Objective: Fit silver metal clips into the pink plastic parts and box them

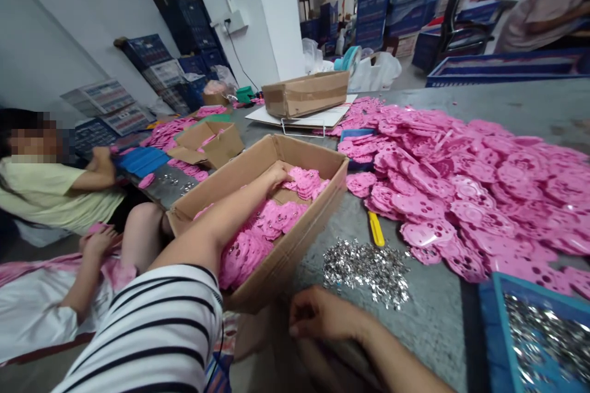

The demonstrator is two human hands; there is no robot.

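Note:
My left hand (276, 173) reaches into an open cardboard box (295, 239) and rests on a stack of pink plastic parts (306, 182) at its far end. More pink parts (258, 233) lie in rows inside the box. My right hand (322, 313) is loosely closed at the table's near edge, just below a heap of small silver metal pieces (364, 270); nothing shows in it. A yellow tool (377, 229) lies beside the heap.
A large spread of pink parts (483, 190) covers the grey table to the right. A blue tray of silver pieces (544, 338) sits at the near right corner. Two more cardboard boxes (306, 93) stand farther back. A seated person in yellow (50, 190) works at the left.

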